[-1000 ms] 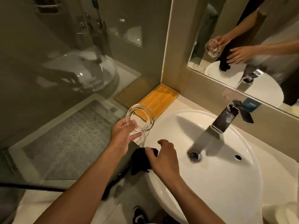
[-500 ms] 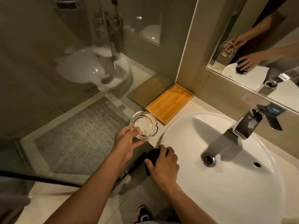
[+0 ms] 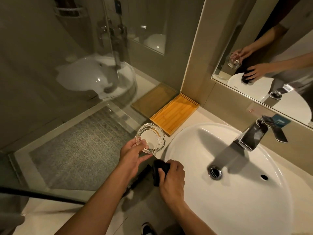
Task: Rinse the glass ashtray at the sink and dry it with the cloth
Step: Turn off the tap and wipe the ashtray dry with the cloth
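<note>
My left hand [image 3: 133, 154] grips the round clear glass ashtray [image 3: 150, 137] by its near rim, holding it level just left of the white sink basin [image 3: 237, 200] and above the counter's edge. My right hand [image 3: 172, 180] is closed on a dark cloth [image 3: 158, 172] that lies bunched on the basin's left rim and hangs a little over it. The chrome faucet [image 3: 252, 138] stands at the back of the basin, and no water is running from it. The drain [image 3: 214, 172] is open in the bowl.
A bamboo tray [image 3: 174, 113] lies on the counter in the corner behind the ashtray. A glass shower partition [image 3: 76, 82] stands close on the left. The mirror [image 3: 271, 56] above the faucet reflects both hands.
The view has swung left, so the basin sits further right in frame. The ashtray has sunk slightly toward the counter. My right hand has closed tighter over the cloth.
</note>
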